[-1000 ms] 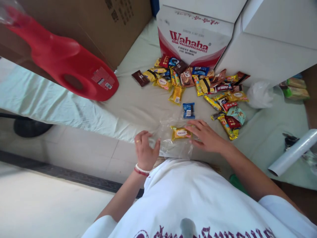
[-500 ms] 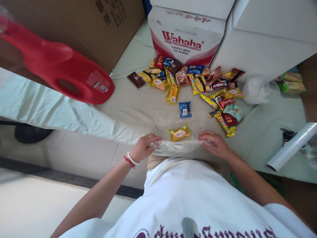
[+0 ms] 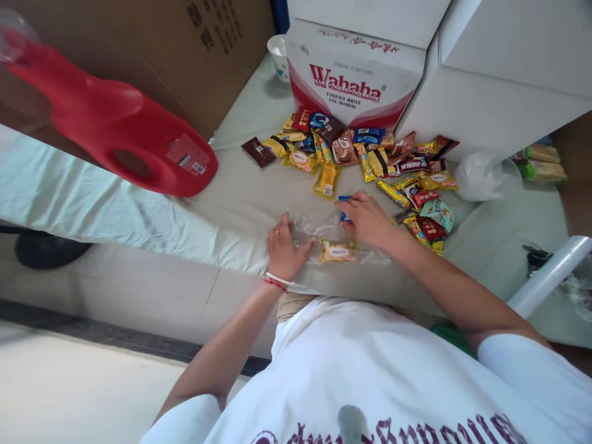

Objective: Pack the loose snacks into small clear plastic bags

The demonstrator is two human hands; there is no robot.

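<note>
A clear plastic bag or film (image 3: 314,225) lies near the table's front edge, with a yellow-wrapped snack (image 3: 337,251) on or inside it; I cannot tell which. My left hand (image 3: 284,250) rests on the film's left part, fingers spread, thumb pointing toward the yellow snack. Just behind that snack, my right hand (image 3: 370,219) has its thumb and fingers around a small blue snack packet (image 3: 343,216), mostly hidden by the fingers. Beyond both hands is a loose pile of wrapped snacks (image 3: 342,148) in yellow, brown, red and blue.
A red jug (image 3: 129,135) leans in from the left before a brown carton (image 3: 152,49). White Wahaha box (image 3: 351,80) and paper cup (image 3: 279,58) stand behind the snacks. On the right are a crumpled white bag (image 3: 481,176) and a plastic film roll (image 3: 552,274).
Both hands have let go of the film's near edge. My left hand has flattened onto its left side; my right hand has moved forward and left onto the blue packet.
</note>
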